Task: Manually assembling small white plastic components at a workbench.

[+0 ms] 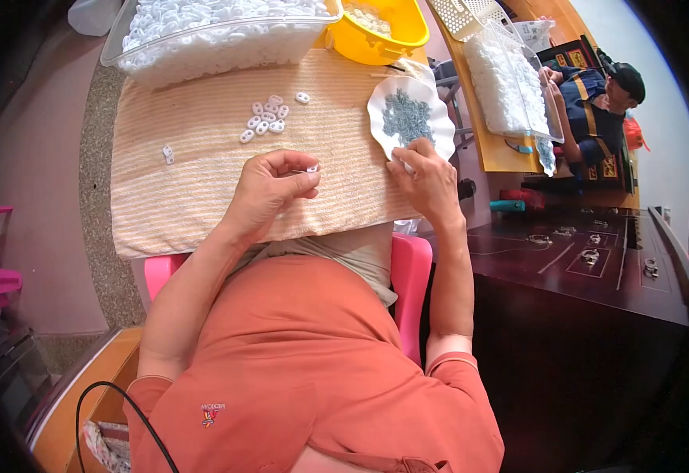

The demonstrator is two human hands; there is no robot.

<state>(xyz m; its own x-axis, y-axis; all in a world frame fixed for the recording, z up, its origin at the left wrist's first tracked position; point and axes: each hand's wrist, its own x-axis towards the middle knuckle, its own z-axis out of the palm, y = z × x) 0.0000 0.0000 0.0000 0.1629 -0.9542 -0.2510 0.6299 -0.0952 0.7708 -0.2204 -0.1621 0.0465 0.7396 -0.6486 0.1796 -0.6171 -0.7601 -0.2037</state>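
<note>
My left hand (269, 189) is over the near middle of the striped cloth, thumb and fingers pinching a small white two-holed plastic piece (312, 168). At the right, my right hand (429, 183) reaches over the near rim of a white scalloped dish (377, 118). Its fingertips are drawn together, and anything between them is hidden. Many small grey-blue translucent bits (406, 115) lie heaped in the dish. Beyond my left hand lies a cluster of similar white oval pieces (267, 118), with one more piece (302, 98) just to its right. Two pieces (169, 154) lie together at the left.
A clear bin (226, 39) full of white pieces stands at the back of the cloth-covered table (202, 205), beside a yellow basket (376, 49). Further right, another person (596, 102) sits at a wooden table with another full bin (510, 83). Dark panelled furniture (565, 252) is at the right.
</note>
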